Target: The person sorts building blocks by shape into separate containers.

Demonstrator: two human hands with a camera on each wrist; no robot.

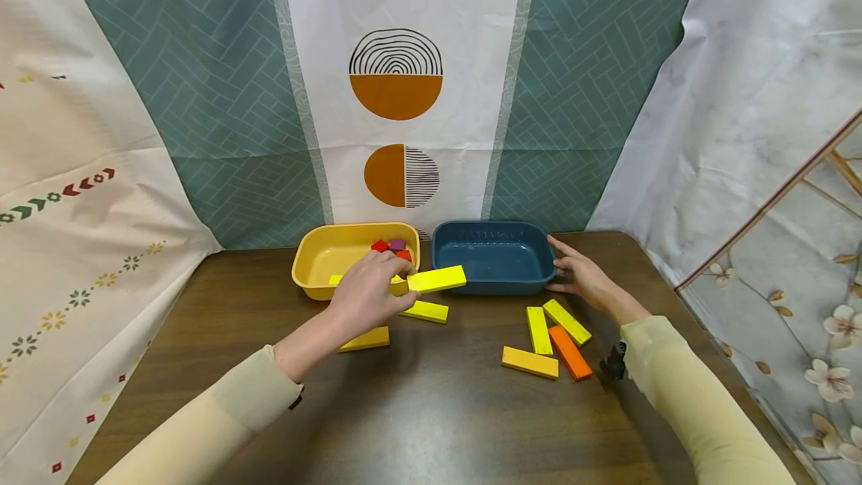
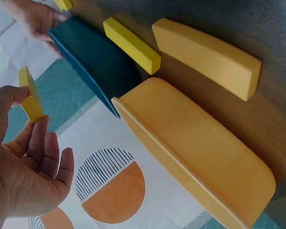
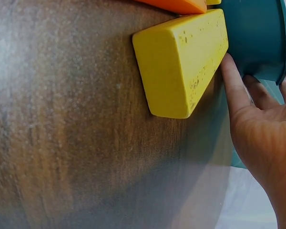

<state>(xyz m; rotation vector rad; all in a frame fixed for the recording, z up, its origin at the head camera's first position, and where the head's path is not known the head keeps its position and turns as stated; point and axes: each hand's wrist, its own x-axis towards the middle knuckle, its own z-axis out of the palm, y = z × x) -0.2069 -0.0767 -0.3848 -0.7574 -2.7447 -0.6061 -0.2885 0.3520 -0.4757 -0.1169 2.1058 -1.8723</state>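
Observation:
My left hand (image 1: 369, 287) pinches a yellow block (image 1: 438, 278) between thumb and fingertips, raised in front of the gap between two bins. Behind that hand stands the yellow bin (image 1: 303, 269), with red blocks (image 1: 380, 245), a purple block (image 1: 398, 245) and yellow pieces inside. The dark blue bin (image 1: 494, 287) is to its right, its visible floor bare. My right hand (image 1: 584, 275) touches the blue bin's right side with extended fingers (image 3: 234, 88). Below the left hand, another yellow block (image 1: 428, 311) and an orange-yellow block (image 1: 367, 340) lie on the table.
Near the right hand, two yellow blocks (image 1: 539, 330), an orange block (image 1: 569, 353) and an orange-yellow block (image 1: 530, 362) lie on the brown table (image 1: 431, 425). Patterned cloth (image 1: 404, 126) hangs right behind the bins, with more cloth along both sides.

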